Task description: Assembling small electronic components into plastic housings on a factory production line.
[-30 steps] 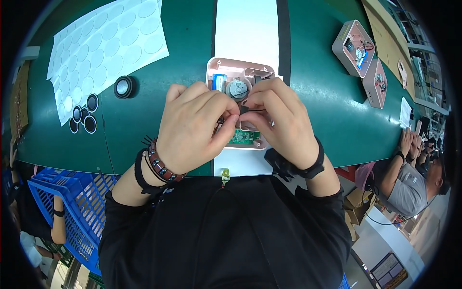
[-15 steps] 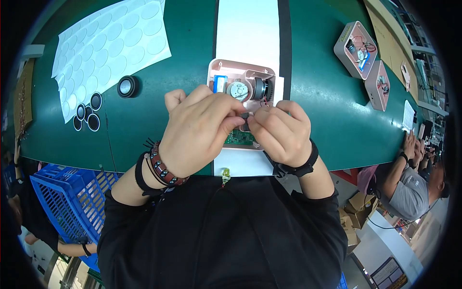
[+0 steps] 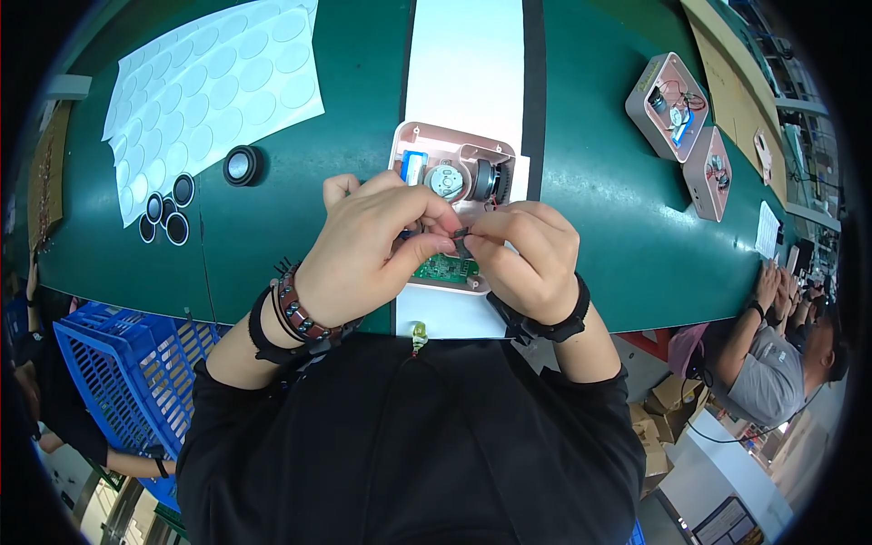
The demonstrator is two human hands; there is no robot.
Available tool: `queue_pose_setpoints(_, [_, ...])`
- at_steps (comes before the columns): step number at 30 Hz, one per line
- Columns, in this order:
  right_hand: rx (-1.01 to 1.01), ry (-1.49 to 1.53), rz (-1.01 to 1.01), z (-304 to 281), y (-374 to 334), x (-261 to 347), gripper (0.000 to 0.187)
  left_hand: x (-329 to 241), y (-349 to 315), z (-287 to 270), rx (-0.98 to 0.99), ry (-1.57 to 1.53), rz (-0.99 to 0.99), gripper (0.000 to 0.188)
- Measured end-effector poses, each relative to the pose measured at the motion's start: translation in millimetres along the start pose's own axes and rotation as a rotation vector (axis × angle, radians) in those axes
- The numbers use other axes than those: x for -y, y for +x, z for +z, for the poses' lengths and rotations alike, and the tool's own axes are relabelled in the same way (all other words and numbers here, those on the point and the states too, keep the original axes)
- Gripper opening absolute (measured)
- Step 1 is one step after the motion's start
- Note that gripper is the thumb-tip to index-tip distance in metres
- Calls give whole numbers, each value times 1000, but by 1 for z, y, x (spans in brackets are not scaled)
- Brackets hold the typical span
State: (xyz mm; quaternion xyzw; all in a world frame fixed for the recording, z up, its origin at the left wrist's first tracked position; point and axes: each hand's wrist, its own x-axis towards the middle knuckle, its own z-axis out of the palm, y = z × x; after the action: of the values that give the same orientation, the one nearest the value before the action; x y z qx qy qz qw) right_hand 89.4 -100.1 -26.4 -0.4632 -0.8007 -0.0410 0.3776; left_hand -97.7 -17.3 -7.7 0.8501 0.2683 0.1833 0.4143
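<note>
A pink plastic housing [image 3: 396,145] lies on the white strip in front of me. In it sit a round silver motor [image 3: 446,181], a black speaker [image 3: 490,181], a blue-and-white battery [image 3: 413,167] and a green circuit board [image 3: 445,268]. Over the near half of the housing, my left hand [image 3: 377,236] pinches a small dark grey piece [image 3: 461,242] between thumb and forefinger. My right hand [image 3: 527,257] grips the same piece from the other side. The piece's exact kind is too small to tell, and my fingers partly cover it.
A sheet of round white stickers [image 3: 218,91] lies at the far left. Near it are a loose speaker [image 3: 242,165] and several black discs [image 3: 177,227]. Two more pink housings [image 3: 668,104] stand at right. A blue crate [image 3: 118,381] is beside me; co-workers sit at both sides.
My fingers have parted slightly, so more of the dark piece shows between them. The whole view has shifted a little; both hands stay over the housing.
</note>
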Motion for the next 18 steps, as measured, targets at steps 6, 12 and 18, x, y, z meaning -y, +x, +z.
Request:
queue_pose_setpoints(6, [-48, 97, 105, 1, 2, 0, 19, -1, 0, 5, -40, 4, -5, 4])
queue_pose_setpoints(12, [-58, 116, 154, 2, 1, 4, 25, -1, 1, 4, -48, 78, 34, 3])
queue_pose_setpoints(18, [-19, 105, 237, 0, -2, 5, 28, -2, 1, 4, -42, 100, 69, 4])
